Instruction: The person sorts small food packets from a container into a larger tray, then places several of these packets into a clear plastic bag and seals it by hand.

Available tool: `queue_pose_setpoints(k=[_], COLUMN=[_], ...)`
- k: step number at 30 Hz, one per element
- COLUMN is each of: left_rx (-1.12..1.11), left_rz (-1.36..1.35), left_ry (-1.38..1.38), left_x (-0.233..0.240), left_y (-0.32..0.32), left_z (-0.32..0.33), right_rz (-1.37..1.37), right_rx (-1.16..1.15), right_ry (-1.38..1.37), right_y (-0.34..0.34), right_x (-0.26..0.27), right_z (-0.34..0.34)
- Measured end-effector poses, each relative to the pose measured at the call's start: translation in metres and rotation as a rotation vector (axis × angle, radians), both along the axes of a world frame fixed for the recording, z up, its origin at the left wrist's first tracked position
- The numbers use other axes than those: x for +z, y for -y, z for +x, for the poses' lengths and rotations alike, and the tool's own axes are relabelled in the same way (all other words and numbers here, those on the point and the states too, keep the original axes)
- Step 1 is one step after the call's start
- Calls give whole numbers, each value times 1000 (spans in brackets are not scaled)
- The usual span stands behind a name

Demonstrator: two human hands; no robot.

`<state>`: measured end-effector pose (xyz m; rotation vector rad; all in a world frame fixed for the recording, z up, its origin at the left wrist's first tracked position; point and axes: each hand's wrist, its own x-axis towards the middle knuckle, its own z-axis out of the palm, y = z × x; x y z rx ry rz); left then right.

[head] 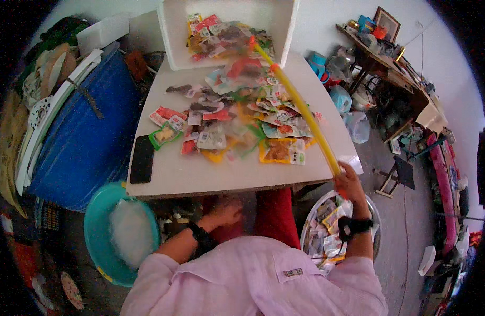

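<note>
My right hand (349, 182) grips the lower end of a yellow rod (301, 106) with orange fittings. The rod slants up over the table's right part, and its orange tip (252, 42) lies at the mouth of a white foam box (228, 12), in front of the packets in it. My left hand (226, 212), blurred, rests low at my red-trousered leg, below the table's front edge; its fingers are hard to make out. A spread pile of sealed food packets (212, 136), partly blurred, covers the middle of the white table (195, 177). More packets (226, 35) lie inside the box.
A black phone (142, 159) lies at the table's left edge. On the floor stand a teal basin (93, 237) with a whitish plastic bag, left, and a round container (305, 233) of packets, right. A blue bin (88, 130) and a cluttered shelf (404, 85) flank the table.
</note>
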<state>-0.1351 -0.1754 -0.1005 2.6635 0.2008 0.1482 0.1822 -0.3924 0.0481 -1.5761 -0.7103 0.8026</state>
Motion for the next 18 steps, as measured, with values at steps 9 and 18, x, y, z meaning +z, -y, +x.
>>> queue_pose_setpoints(k=[9, 18], left_rx=[-27, 22], left_rz=[88, 87], left_ry=[186, 141], left_x=[5, 7], left_y=[0, 3], left_z=[-2, -2], right_rz=[-273, -513], right_rx=[-176, -395], right_ry=[976, 1427], right_y=[-101, -114], right_x=[-26, -12], right_z=[58, 51])
